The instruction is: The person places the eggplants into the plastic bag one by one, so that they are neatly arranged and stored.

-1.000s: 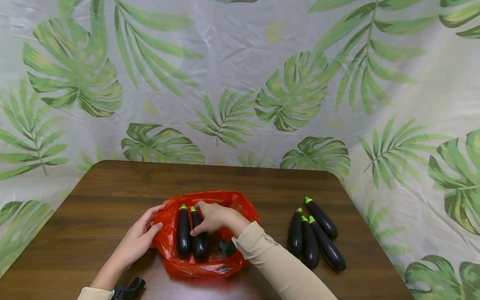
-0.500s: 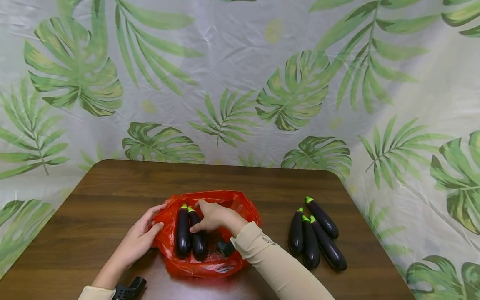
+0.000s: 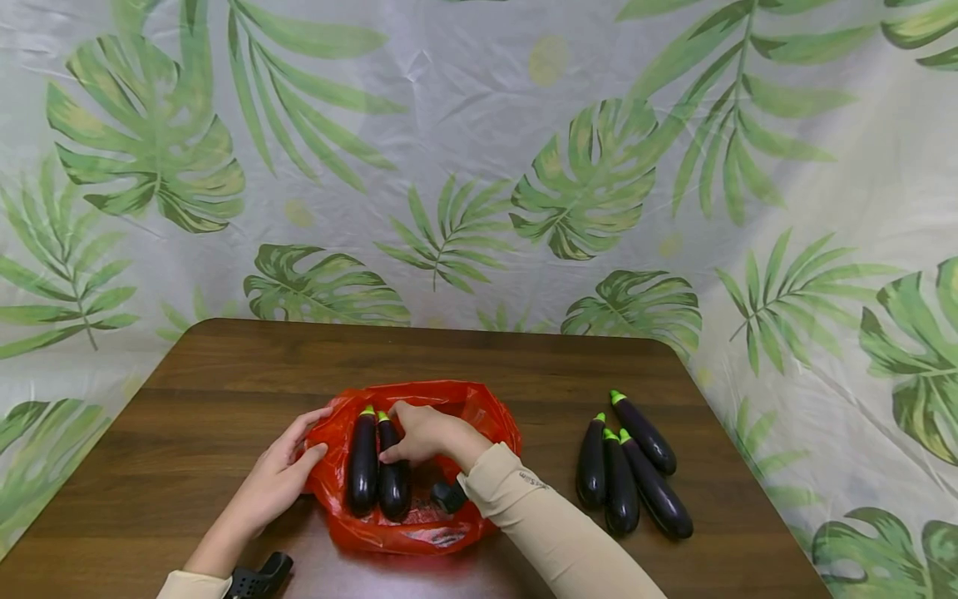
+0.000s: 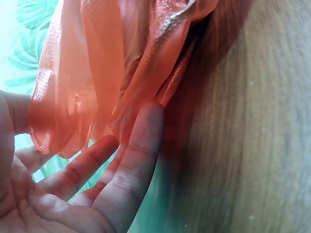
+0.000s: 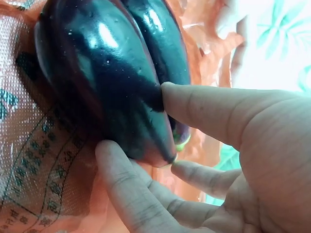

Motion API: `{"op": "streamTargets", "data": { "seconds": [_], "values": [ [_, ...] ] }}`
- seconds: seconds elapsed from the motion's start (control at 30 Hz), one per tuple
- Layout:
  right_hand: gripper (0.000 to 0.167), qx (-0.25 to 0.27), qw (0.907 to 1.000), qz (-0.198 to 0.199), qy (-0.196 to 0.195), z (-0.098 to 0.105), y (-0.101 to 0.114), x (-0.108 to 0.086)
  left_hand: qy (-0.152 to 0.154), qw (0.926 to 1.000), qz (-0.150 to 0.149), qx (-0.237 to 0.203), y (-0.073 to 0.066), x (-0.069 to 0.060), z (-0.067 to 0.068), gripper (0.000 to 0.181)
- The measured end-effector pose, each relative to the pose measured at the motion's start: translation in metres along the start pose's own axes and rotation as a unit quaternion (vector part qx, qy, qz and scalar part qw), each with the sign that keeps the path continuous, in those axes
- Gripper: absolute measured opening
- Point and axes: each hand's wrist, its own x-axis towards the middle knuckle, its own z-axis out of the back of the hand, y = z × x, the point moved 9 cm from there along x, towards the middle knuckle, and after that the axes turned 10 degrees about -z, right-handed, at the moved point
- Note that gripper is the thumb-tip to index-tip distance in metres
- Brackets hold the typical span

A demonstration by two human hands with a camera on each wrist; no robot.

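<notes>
The held eggplant [image 3: 395, 487] lies inside a red bag [image 3: 485, 412], its green-capped narrow end toward the far side as I watch through the head view. The right hand [image 3: 427, 433] reaches in over the bag's right side; its grip pinches the eggplant near the cap, and my right wrist view shows the thumb against one flank and fingers about the other. Just beside it on the left, within the same bag, lies a second eggplant [image 3: 363, 466], roughly parallel. Dark printed characters [image 5: 53, 165] show on the plastic in that wrist view.

At the bag's left edge rests the left hand [image 3: 280, 474], its grip spread, thumb and forefinger apart; in my left wrist view the fingers extend against the crumpled film. Each wrist bears a black device, the left one [image 3: 265, 574] near the lower edge of my head view. A beige sleeve [image 3: 557, 524] covers the right forearm.

The bag sits on a brown wood-grain bench [image 3: 254, 366]. To its right, well apart, four more eggplants [image 3: 619, 491] lie clustered, caps facing away from me. A leaf-patterned backdrop [image 3: 464, 125] hangs behind.
</notes>
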Motion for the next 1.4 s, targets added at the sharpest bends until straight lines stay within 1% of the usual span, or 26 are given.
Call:
{"op": "streamTargets", "data": {
  "seconds": [0.37, 0.6, 0.73, 0.87, 1.1, 1.4],
  "values": [
    [0.057, 0.019, 0.9997, -0.008, -0.01, 0.003, -0.002, 0.001, -0.002, 1.0, 0.002, 0.002, 0.0, 0.0, 0.0, 0.053],
    [0.061, 0.018, 0.9996, -0.017, -0.016, 0.007, -0.005, -0.002, -0.001, 1.0, 0.003, 0.0, 0.001, 0.001, -0.002, 0.053],
    [0.065, -0.01, 0.9996, -0.007, -0.025, 0.011, 0.0, -0.006, 0.003, 1.0, 0.007, -0.006, 0.002, 0.002, -0.003, 0.054],
    [0.067, -0.031, 0.999, 0.013, -0.029, 0.016, 0.006, -0.011, 0.004, 1.0, 0.005, -0.003, 0.002, 0.001, -0.001, 0.054],
    [0.061, -0.026, 0.9981, 0.036, -0.042, 0.032, 0.006, -0.02, 0.004, 1.0, -0.001, 0.0, 0.001, 0.0, 0.0, 0.053],
    [0.06, -0.003, 0.9974, 0.052, -0.05, 0.053, -0.002, -0.034, 0.004, 1.0, 0.0, -0.005, 0.001, 0.001, -0.001, 0.053]
  ]
}}
